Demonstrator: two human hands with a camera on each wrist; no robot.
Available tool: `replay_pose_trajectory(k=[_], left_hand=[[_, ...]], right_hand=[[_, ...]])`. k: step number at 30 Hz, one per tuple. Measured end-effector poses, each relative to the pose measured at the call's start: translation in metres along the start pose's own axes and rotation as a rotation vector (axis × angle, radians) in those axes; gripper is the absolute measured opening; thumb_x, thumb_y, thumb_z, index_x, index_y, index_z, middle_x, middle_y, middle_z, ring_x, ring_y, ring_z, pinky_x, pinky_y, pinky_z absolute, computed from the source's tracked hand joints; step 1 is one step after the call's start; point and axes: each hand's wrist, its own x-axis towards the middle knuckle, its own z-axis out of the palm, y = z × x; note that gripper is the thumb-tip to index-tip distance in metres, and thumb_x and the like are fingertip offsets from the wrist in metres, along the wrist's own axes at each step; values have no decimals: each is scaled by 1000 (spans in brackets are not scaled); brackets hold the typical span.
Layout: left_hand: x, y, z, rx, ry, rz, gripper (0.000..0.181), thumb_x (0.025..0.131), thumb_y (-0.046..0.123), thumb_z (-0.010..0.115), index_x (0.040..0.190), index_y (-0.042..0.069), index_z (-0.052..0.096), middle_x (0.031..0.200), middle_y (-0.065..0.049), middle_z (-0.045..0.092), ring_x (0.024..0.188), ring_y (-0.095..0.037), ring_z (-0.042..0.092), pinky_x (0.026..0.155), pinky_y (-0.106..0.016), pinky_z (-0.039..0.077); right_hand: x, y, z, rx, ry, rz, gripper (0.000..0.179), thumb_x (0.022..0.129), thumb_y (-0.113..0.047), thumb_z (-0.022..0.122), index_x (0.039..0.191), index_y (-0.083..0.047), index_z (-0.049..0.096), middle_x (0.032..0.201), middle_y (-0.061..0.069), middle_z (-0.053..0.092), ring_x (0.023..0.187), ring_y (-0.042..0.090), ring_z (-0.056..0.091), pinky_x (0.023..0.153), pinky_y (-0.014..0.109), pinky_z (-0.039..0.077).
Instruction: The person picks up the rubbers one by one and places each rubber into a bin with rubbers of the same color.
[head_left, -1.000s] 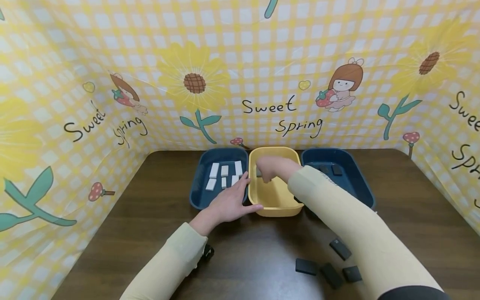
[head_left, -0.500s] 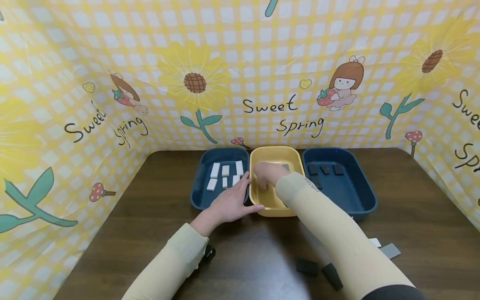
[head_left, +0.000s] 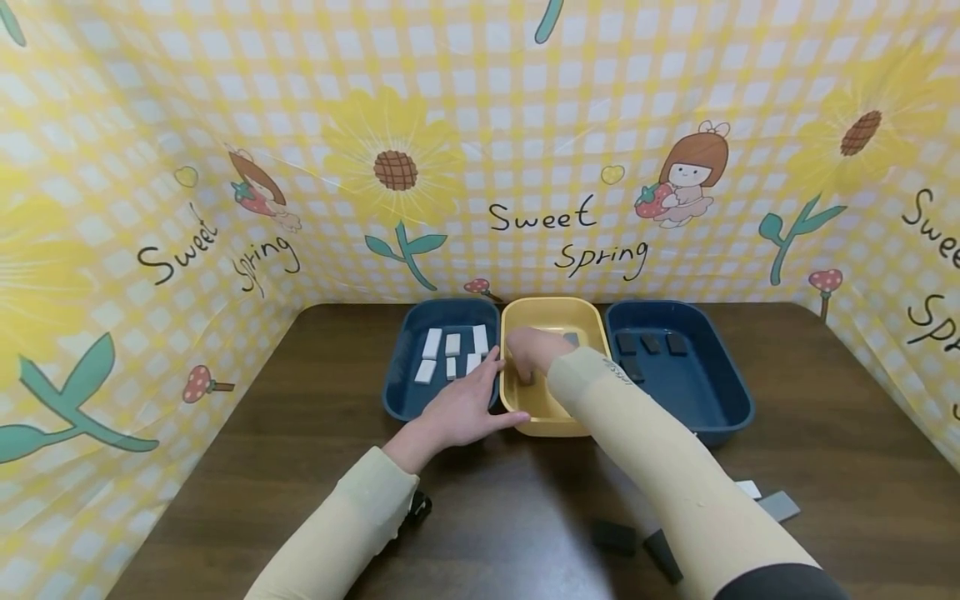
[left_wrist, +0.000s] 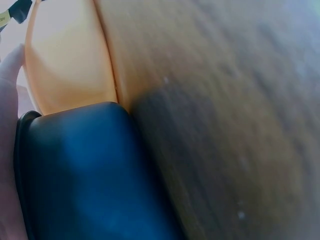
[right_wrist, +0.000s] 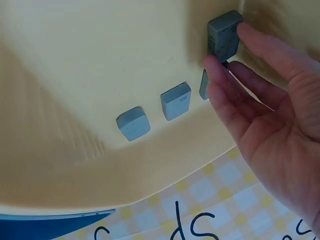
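Note:
My right hand (head_left: 536, 350) reaches down inside the yellow bin (head_left: 555, 427). In the right wrist view, its thumb and fingertips pinch a small grey block (right_wrist: 224, 37) close over the bin's floor. Beside it stand a grey block with small markings (right_wrist: 176, 101) and a rounded grey block (right_wrist: 133, 123); another is partly hidden by the fingers. My left hand (head_left: 467, 406) spreads with extended fingers over the adjoining rims of the yellow bin and the left blue bin (head_left: 397, 392), its thumb along the yellow bin's front edge.
Several white blocks (head_left: 426, 371) lie in the left blue bin. The right blue bin (head_left: 731, 367) holds several dark blocks (head_left: 677, 344). On the table, dark blocks (head_left: 613, 537), a grey block (head_left: 780, 505) and a white one (head_left: 748, 488) lie around the right forearm.
My right hand has moved nearer the front of the yellow bin, and its forearm has swung left, uncovering blocks in the right bin and on the table. The left hand stays put.

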Motion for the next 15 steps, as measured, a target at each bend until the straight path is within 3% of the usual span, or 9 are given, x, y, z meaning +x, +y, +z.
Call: replay_pose_trajectory(k=[3,7,15], left_hand=[[0,1,-1,1,-7,-7,98,83,72,55,154,10,25,162,1,6,141,-21,28,108,-42,33],[0,2,-2,-1,-8,-8,98,83,71,56,154,10,25,162,1,6,141,-22,29,108,-43,33],[-2,3,-3,-3,-8,-2,99,84,70,56,154,9,24,162,1,6,141,-22,28,108,-42,33]], right_hand=[[-6,0,-3,6,7,-7,21,77,2,74,93,-6,62,90,7,57,75,20,50,60,28,42],[-11,-1,-6,39,-15,63,25,79,4,70,99,-7,59,98,9,59,74,22,52,55,28,41],[-7,-1,-2,27,-39,96,24,78,9,66,95,-7,61,94,10,60,64,20,49,47,26,34]])
